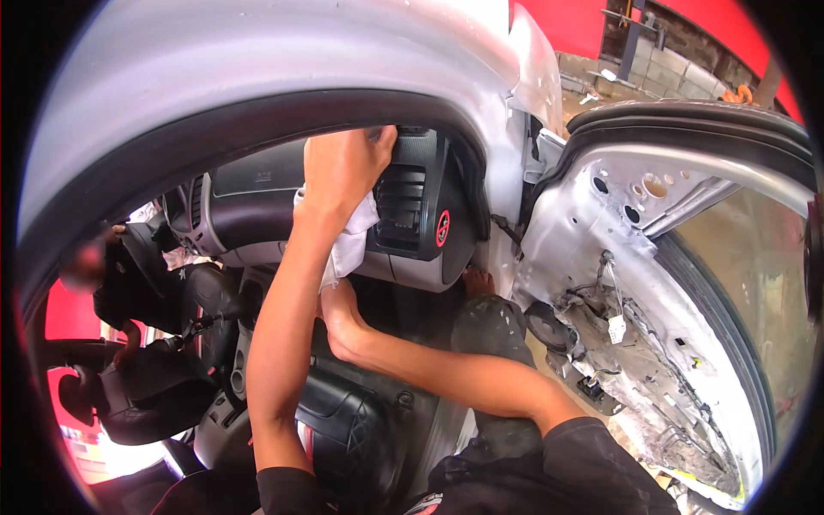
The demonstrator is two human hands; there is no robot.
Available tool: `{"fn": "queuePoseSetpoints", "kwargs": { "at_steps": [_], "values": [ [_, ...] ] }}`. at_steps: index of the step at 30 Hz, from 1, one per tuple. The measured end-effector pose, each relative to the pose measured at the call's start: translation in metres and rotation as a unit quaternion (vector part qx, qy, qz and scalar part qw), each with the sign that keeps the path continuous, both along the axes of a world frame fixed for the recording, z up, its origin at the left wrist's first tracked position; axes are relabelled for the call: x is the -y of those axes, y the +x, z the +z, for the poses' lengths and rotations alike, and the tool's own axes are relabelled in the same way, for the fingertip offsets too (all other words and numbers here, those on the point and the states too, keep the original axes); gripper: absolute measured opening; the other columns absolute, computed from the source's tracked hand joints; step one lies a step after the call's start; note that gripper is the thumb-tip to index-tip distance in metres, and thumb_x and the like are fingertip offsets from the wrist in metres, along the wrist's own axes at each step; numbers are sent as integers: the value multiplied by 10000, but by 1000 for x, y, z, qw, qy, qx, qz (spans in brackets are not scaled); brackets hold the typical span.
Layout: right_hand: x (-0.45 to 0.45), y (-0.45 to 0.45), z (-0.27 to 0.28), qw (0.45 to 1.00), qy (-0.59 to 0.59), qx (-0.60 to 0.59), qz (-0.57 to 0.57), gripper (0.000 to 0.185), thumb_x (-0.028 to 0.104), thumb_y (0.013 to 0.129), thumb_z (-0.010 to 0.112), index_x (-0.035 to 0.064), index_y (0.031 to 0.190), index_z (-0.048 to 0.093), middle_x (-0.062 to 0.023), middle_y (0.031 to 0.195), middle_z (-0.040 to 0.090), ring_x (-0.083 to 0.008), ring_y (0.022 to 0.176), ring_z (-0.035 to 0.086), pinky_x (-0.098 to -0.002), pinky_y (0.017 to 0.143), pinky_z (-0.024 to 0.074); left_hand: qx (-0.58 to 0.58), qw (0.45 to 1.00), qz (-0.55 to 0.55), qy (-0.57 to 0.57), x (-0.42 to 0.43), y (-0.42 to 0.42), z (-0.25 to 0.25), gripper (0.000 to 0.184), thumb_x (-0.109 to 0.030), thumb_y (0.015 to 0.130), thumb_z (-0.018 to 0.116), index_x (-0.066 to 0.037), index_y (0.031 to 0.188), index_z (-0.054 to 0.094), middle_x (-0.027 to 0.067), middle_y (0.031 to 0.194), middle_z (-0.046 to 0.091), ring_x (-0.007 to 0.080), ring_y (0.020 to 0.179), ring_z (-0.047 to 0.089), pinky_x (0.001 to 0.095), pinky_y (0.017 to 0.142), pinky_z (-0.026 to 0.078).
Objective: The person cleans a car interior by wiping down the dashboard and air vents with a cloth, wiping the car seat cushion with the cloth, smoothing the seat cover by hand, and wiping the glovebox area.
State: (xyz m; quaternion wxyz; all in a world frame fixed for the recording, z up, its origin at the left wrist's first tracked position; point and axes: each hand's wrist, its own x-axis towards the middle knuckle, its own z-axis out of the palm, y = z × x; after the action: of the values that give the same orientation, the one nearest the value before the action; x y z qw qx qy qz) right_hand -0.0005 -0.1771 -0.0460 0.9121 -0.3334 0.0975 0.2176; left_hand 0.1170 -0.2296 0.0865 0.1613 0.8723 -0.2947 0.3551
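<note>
My left hand [342,167] is raised at the top of the dashboard [257,178], beside the right-hand air vent [401,204]. Its fingers are curled, and their tips are partly hidden by the upper door frame; what they hold, if anything, does not show. A crumpled white cloth [350,245] hangs just below and behind my left wrist, in front of the glove box area. My right hand [340,307] comes up from below to the cloth's lower end and seems closed on it, its fingers covered by the cloth.
The stripped car door [592,223] stands open on the right, with loose wiring [614,300]. Above me curves the roof edge [257,112]. A black seat [343,429] lies below my arms. Another person [142,287] is at the far side of the cabin.
</note>
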Motion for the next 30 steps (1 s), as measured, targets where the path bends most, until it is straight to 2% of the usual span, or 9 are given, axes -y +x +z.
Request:
{"fn": "queuePoseSetpoints", "kwargs": {
  "at_steps": [4, 7, 12, 15, 18, 22, 25, 28, 30],
  "values": [
    [-3, 0, 1, 999, -44, -13, 27, 265, 300, 1052, 485, 110, 1192, 606, -19, 1103, 671, -114, 1017, 598, -359, 974, 434, 30, 998, -45, 18, 4, 12, -5, 219, -214, 881, 723, -37, 1007, 753, 189, 780, 709, 421, 717, 672, 464, 691, 547],
    [-6, 1, 4, 998, -44, -31, 30, 313, 327, 1055, 473, 102, 1228, 605, -29, 1183, 662, -120, 1108, 577, -348, 1010, 415, 7, 999, -23, 46, 13, 12, -5, 227, -234, 907, 696, -33, 999, 747, 193, 786, 709, 413, 725, 679, 461, 690, 551],
    [1, 4, 7, 996, -42, -66, 51, 391, 351, 1048, 453, 61, 1262, 603, -50, 1188, 660, -133, 1091, 575, -346, 991, 422, -7, 999, -32, 24, 5, 17, 2, 227, -220, 894, 677, -17, 978, 735, 223, 817, 706, 434, 765, 679, 479, 721, 555],
    [6, -7, 21, 1000, -18, -12, -12, 372, 377, 1044, 499, 65, 1209, 618, -35, 1143, 657, -115, 1054, 574, -351, 948, 435, 18, 999, -35, 26, 26, 5, -4, 224, -191, 887, 649, -25, 1005, 742, 239, 868, 712, 455, 798, 675, 490, 749, 556],
    [10, -9, 24, 1000, -7, -4, -8, 351, 380, 1041, 529, 84, 1208, 613, -24, 1141, 655, -116, 1062, 579, -348, 939, 440, -56, 998, -13, -2, 6, 13, 0, 227, -196, 875, 659, -8, 979, 732, 249, 869, 704, 467, 798, 669, 493, 750, 553],
    [12, -15, 32, 1000, 9, -3, 7, 324, 391, 1045, 536, 119, 1211, 594, -7, 1124, 647, -112, 1043, 594, -341, 904, 459, 6, 997, -74, -30, 25, 11, -10, 188, -136, 851, 646, -1, 938, 743, 232, 841, 708, 447, 765, 671, 508, 719, 555],
    [12, -5, 26, 1000, 3, 27, 15, 311, 389, 1047, 535, 125, 1200, 592, -1, 1084, 649, -107, 993, 609, -337, 855, 478, -21, 999, -37, -23, 13, 14, -6, 178, -140, 840, 660, 5, 907, 738, 240, 826, 698, 449, 777, 667, 515, 739, 551],
    [21, -13, 36, 998, 36, -31, 30, 304, 382, 1046, 538, 125, 1200, 593, -2, 1088, 650, -112, 1014, 605, -340, 877, 472, 11, 998, -49, -31, 19, 13, -9, 180, -149, 841, 670, 0, 910, 742, 239, 828, 700, 448, 778, 668, 517, 734, 551],
    [17, -9, 30, 1000, -1, 4, 27, 307, 383, 1046, 535, 126, 1202, 594, -6, 1102, 653, -119, 1025, 607, -343, 889, 472, -3, 998, -59, -30, 22, 13, -11, 179, -150, 844, 670, -8, 921, 747, 235, 849, 708, 446, 785, 671, 516, 736, 552]
  ]
}}
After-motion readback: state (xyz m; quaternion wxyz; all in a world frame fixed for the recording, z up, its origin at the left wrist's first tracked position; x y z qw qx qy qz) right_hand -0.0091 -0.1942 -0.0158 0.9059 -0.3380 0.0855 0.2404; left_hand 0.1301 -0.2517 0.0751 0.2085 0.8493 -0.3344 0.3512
